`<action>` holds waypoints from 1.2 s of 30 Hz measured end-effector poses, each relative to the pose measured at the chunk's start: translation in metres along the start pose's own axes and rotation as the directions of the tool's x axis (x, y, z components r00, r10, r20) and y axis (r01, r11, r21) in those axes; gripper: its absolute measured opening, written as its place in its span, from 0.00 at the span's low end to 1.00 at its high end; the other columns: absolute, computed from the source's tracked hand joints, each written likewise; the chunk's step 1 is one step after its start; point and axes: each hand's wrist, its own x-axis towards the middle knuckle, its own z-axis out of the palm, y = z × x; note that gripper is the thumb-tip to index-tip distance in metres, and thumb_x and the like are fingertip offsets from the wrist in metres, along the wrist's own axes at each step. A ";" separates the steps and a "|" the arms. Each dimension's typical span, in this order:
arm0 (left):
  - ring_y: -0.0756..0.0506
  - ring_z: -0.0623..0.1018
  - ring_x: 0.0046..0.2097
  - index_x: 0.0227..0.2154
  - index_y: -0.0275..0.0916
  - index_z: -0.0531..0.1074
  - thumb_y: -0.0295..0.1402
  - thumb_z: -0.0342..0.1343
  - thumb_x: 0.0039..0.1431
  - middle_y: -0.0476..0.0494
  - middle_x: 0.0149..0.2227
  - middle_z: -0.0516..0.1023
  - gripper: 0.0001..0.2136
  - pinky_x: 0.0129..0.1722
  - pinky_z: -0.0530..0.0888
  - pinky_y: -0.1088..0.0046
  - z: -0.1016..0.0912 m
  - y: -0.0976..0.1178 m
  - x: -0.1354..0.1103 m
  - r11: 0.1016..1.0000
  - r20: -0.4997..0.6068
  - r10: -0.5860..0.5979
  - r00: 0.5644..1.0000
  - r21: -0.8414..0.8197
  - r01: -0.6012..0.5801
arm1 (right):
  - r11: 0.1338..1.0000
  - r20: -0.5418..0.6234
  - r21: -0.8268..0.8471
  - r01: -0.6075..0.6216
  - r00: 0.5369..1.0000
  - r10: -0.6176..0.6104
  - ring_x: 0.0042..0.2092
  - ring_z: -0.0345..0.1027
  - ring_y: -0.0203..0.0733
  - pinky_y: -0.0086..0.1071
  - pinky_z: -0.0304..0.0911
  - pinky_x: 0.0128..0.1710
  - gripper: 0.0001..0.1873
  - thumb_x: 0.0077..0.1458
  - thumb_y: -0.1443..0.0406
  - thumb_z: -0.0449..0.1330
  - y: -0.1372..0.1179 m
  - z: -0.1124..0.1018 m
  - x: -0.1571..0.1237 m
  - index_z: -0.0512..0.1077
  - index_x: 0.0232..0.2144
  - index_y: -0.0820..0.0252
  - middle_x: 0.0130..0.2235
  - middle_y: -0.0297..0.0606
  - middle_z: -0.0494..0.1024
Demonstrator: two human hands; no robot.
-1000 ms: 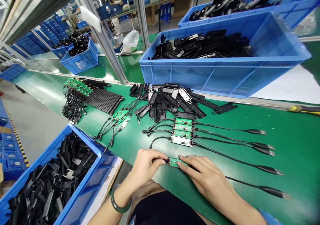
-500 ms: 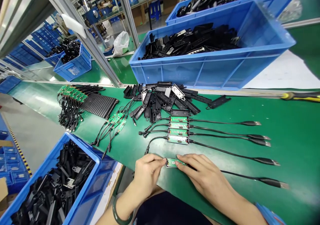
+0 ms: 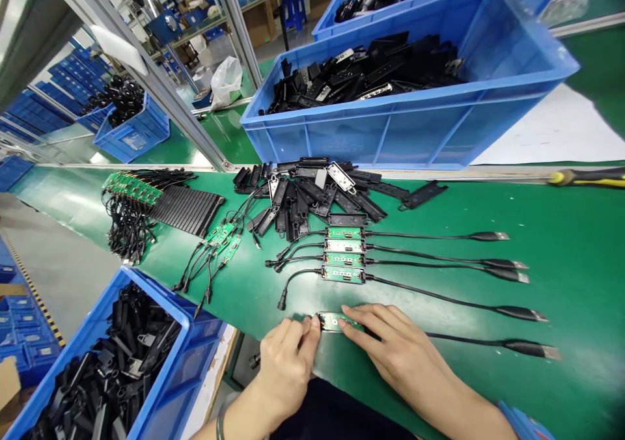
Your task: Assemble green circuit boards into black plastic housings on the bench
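Observation:
A green circuit board (image 3: 331, 323) in a narrow case lies at the table's front edge, between my hands. My left hand (image 3: 288, 360) pinches the board's left end, where the cable joins; the fingertips hide that joint. My right hand (image 3: 398, 349) grips the right half from above, thumb and fingers across its long sides. From under that hand a black cable runs right to a USB plug (image 3: 532, 349). Just beyond, several similar boards in cases (image 3: 342, 274) lie in a stacked row, with cables out both ends.
Black case parts (image 3: 307, 196) are heaped behind the row. Loose boards with cables (image 3: 222, 235) and a bundle of boards (image 3: 131, 187) lie left. Blue bins of black parts stand behind (image 3: 390, 134) and at front left (image 3: 183, 336). A yellow-black handled tool (image 3: 581, 178) lies right.
The left fingers have curled in more tightly at the board's left end. My right hand stays on the board. The whole view has shifted slightly.

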 end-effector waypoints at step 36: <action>0.40 0.72 0.50 0.45 0.40 0.68 0.33 0.54 0.64 0.38 0.48 0.70 0.08 0.50 0.73 0.59 -0.012 -0.063 0.029 0.916 0.203 -0.239 0.950 -0.276 0.289 | 0.955 -0.071 -0.283 0.082 0.992 -0.106 0.48 0.69 0.52 0.45 0.64 0.45 0.19 0.58 0.74 0.50 0.032 -0.001 0.023 0.79 0.42 0.57 0.48 0.50 0.78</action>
